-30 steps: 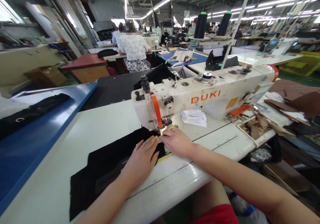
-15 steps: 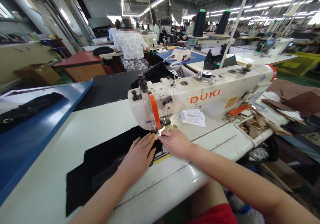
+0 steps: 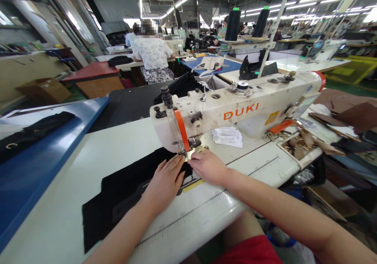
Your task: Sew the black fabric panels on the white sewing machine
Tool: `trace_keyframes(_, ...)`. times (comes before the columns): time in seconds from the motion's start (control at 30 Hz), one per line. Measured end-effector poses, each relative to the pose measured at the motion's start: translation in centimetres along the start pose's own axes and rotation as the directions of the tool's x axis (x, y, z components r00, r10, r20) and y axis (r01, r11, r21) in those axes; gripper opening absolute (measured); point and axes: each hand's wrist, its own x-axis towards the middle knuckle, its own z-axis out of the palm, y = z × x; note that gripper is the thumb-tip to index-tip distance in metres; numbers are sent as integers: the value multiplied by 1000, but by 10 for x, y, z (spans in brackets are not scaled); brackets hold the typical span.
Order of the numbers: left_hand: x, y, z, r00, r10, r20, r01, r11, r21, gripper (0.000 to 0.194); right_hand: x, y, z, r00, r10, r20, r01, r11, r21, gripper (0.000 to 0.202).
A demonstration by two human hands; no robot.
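Observation:
A piece of black fabric (image 3: 126,177) lies flat on the sewing table, its right end under the head of a white sewing machine (image 3: 206,112). My left hand (image 3: 166,181) rests on the fabric with its fingers stretched out toward the needle area. Close to the presser foot, my right hand (image 3: 207,166) has its fingers bent and pressed together. Whatever is at those fingertips is too small and covered to make out. Behind my right hand, a stack of white labels (image 3: 227,136) lies on the machine bed.
A tray of small parts (image 3: 297,148) stands at the table's right end. Left is a blue-edged table (image 3: 55,165) with black pieces on it. Thread cones (image 3: 233,25) stand above the machine. Ahead, a person in a white top (image 3: 151,54) sits with their back to me.
The black fabric has slid slightly right and away from me, toward the needle. My left hand has moved a little with it, while my right hand stays almost in place.

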Motion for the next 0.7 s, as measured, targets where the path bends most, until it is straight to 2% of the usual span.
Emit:
trace_keyframes(0.23, 13, -7, 1, 997, -68, 23, 67, 997, 36, 43, -1, 0, -3, 1000, 22, 13, -22, 1000, 19, 18)
trace_keyframes(0.37, 11, -10, 3, 998, -55, -2, 55, 998, 20, 42, -4, 0, -3, 999, 28, -35, -26, 998, 50, 20)
trace_keyframes(0.5, -9, -10, -2, 998, -60, 4, 60, 998, 19, 44, -9, -2, -3, 986, 3, -164, 12, 996, 92, 18)
trace_keyframes(0.6, -31, -7, -15, 999, -43, 5, 43, 998, 47, 45, -13, -4, -4, 967, -17, -253, 52, 990, 134, 18)
trace_keyframes(0.7, -61, -4, -31, 985, -103, -140, 124, 981, 146, 50, -19, -11, -5, 956, -29, -293, 86, 979, 183, 20)
